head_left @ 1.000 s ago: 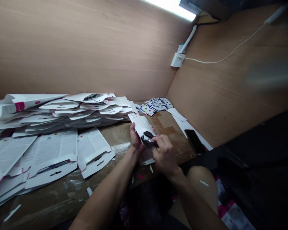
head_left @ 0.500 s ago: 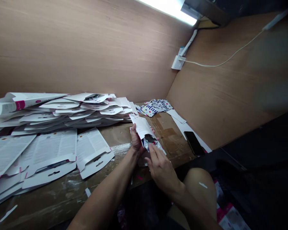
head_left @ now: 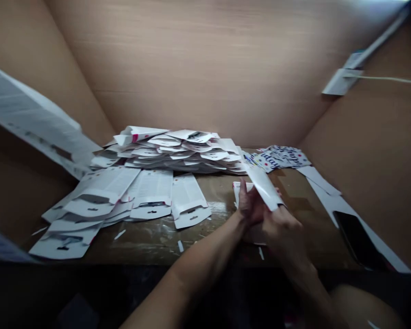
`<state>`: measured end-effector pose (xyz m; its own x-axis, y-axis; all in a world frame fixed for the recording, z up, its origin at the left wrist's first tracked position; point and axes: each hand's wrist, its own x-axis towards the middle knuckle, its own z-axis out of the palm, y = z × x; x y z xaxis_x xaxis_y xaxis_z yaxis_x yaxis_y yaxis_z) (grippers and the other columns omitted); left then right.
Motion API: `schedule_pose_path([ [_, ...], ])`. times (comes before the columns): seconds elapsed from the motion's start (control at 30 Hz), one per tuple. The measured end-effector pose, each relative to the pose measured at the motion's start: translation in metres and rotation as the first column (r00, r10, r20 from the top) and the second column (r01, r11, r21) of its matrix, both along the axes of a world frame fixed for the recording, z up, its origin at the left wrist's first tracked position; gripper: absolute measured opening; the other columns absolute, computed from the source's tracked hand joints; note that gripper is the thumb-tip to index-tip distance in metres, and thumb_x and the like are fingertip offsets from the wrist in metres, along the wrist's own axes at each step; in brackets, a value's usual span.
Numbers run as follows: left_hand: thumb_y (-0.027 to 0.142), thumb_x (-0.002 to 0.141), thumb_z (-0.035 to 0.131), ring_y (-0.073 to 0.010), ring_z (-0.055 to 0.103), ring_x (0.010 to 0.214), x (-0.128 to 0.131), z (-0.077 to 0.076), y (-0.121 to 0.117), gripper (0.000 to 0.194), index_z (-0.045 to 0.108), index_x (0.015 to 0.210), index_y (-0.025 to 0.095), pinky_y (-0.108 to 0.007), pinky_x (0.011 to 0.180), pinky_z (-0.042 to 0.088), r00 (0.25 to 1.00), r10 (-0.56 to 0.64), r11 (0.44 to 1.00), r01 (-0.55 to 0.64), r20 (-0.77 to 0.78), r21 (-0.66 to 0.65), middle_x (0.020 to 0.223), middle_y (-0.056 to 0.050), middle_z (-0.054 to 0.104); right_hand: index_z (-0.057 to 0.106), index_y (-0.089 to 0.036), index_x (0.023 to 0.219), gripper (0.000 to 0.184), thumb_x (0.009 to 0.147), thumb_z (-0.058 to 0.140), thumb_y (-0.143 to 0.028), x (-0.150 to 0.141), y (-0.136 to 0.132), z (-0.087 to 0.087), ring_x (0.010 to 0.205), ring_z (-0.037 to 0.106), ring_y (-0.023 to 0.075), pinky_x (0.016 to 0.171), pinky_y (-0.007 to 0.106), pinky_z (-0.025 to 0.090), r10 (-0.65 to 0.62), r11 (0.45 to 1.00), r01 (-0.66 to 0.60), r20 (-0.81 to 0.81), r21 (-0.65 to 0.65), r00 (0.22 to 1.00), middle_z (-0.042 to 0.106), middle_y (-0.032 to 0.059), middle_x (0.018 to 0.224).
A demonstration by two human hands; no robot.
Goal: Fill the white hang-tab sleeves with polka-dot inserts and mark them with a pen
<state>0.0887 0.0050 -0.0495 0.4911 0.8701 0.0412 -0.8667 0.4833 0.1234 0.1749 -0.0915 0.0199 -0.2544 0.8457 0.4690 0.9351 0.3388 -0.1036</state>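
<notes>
A white card packet point(head_left: 264, 183) slants across my hands, its near end towards me. My left hand point(head_left: 250, 208) cups it from below and behind; the thumb points up at its left side and fingertips show past its right edge. Closed at the packet's near end is my right hand point(head_left: 283, 230), its fingertips partly hidden at the opening. Another white packet point(head_left: 238, 189) lies on the brown bench just behind my left hand. To the left of my hands, a single packet with a hanging slot point(head_left: 191, 198) lies flat.
A tall pile of white packets point(head_left: 185, 153) lies along the back board. More packets point(head_left: 99, 192) spread at the left. Printed foil pieces point(head_left: 284, 156) lie back right. A black phone point(head_left: 358, 237) rests on white card strips point(head_left: 324, 194). Paper scraps point(head_left: 181, 246) dot the bench.
My view has swung left, so the scene sits further right. My right hand has moved from the packet's open mouth with foil showing to close on its near end; the foil is hidden now.
</notes>
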Motion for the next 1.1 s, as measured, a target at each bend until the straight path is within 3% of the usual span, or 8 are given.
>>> schedule_pose_path([
  [0.1, 0.072, 0.099, 0.046, -0.0393, 0.07, 0.119, -0.002, -0.008, 0.009, 0.062, 0.068, 0.121, 0.019, -0.061, 0.107, 0.05, 0.996, 0.022, 0.991, -0.033, -0.083, -0.132, 0.117, -0.024, 0.072, 0.069, -0.02, 0.08, 0.028, 0.102, 0.053, -0.026, -0.043, -0.027, 0.015, 0.069, 0.06, 0.0247, 0.065, 0.036, 0.044, 0.102, 0.995, -0.102, -0.021, 0.011, 0.995, 0.066, 0.0137, 0.081],
  [0.3, 0.06, 0.106, 0.043, -0.0292, 0.074, 0.108, -0.02, 0.0, 0.013, 0.051, 0.066, 0.12, 0.016, -0.046, 0.097, 0.059, 0.985, 0.055, 0.975, -0.088, -0.163, -0.202, 0.12, -0.022, 0.07, 0.07, -0.014, 0.102, 0.035, 0.101, 0.066, -0.049, -0.132, -0.029, 0.037, 0.086, 0.067, 0.0275, 0.077, 0.038, 0.05, 0.406, 0.838, -0.402, -0.071, -0.368, 0.911, 0.073, 0.014, 0.095],
  [0.43, 0.055, 0.108, 0.042, -0.0253, 0.074, 0.097, -0.035, 0.008, 0.029, 0.047, 0.068, 0.111, 0.016, -0.042, 0.094, 0.061, 0.971, 0.196, 0.942, -0.226, -0.138, -0.247, 0.105, -0.017, 0.072, 0.071, -0.018, 0.107, 0.035, 0.107, 0.056, -0.05, -0.042, -0.002, 0.003, 0.1, 0.066, 0.0284, 0.091, 0.039, 0.047, -0.113, 0.968, 0.061, -0.207, -0.242, 0.972, 0.072, 0.0145, 0.107],
  [0.5, 0.056, 0.109, 0.043, -0.0233, 0.074, 0.093, -0.042, 0.013, 0.032, 0.048, 0.069, 0.109, 0.016, -0.04, 0.093, 0.061, 0.959, 0.248, 0.936, -0.273, -0.136, -0.223, 0.101, -0.014, 0.072, 0.069, -0.016, 0.116, 0.048, 0.092, 0.074, -0.057, 0.012, 0.01, -0.022, 0.114, 0.062, 0.0357, 0.094, 0.043, 0.046, -0.381, 0.897, 0.333, -0.13, -0.29, 0.915, 0.069, 0.0197, 0.118],
  [0.7, 0.045, 0.102, 0.062, -0.0166, 0.072, 0.082, -0.05, 0.017, 0.041, 0.028, 0.07, 0.104, 0.018, -0.034, 0.09, 0.058, 0.812, 0.415, 0.885, -0.466, -0.41, -0.027, 0.093, -0.007, 0.072, 0.064, -0.019, 0.101, 0.025, 0.096, 0.059, -0.043, 0.069, 0.017, -0.075, 0.108, 0.063, 0.0327, 0.097, 0.044, 0.047, -0.377, 0.924, 0.321, -0.351, -0.209, 0.857, 0.069, 0.016, 0.107],
  [0.83, 0.029, 0.087, 0.082, -0.0109, 0.069, 0.077, -0.033, 0.014, 0.037, 0.02, 0.068, 0.099, 0.021, -0.027, 0.089, 0.054, 0.686, 0.508, 0.833, -0.545, -0.52, 0.096, 0.086, 0.002, 0.07, 0.063, -0.02, 0.094, 0.037, 0.095, 0.059, -0.057, 0.066, 0.02, -0.069, 0.082, 0.067, 0.0275, 0.08, 0.04, 0.054, -0.329, 0.931, 0.297, -0.843, -0.213, 0.426, 0.073, 0.01, 0.087],
  [0.97, 0.048, 0.081, 0.086, -0.0292, 0.075, 0.101, -0.02, 0.018, 0.011, 0.046, 0.072, 0.111, 0.017, -0.046, 0.1, 0.056, 0.857, 0.229, 0.974, -0.199, -0.461, 0.112, 0.104, -0.011, 0.078, 0.065, -0.019, 0.09, 0.045, 0.074, 0.084, -0.057, 0.048, 0.03, -0.059, 0.07, 0.069, 0.0244, 0.067, 0.037, 0.057, -0.303, 0.953, -0.078, -0.941, -0.294, -0.151, 0.073, 0.005, 0.075],
  [1.1, 0.082, 0.079, 0.069, -0.0466, 0.066, 0.129, -0.03, 0.029, -0.012, 0.092, 0.061, 0.145, 0.018, -0.067, 0.111, 0.047, 0.96, -0.121, 0.97, 0.169, -0.253, 0.177, 0.133, -0.02, 0.072, 0.069, -0.017, 0.094, 0.035, 0.072, 0.088, -0.038, 0.026, 0.025, -0.05, 0.075, 0.073, 0.0267, 0.064, 0.036, 0.059, -0.427, 0.874, -0.394, -0.836, -0.284, -0.344, 0.076, 0.0074, 0.077],
])
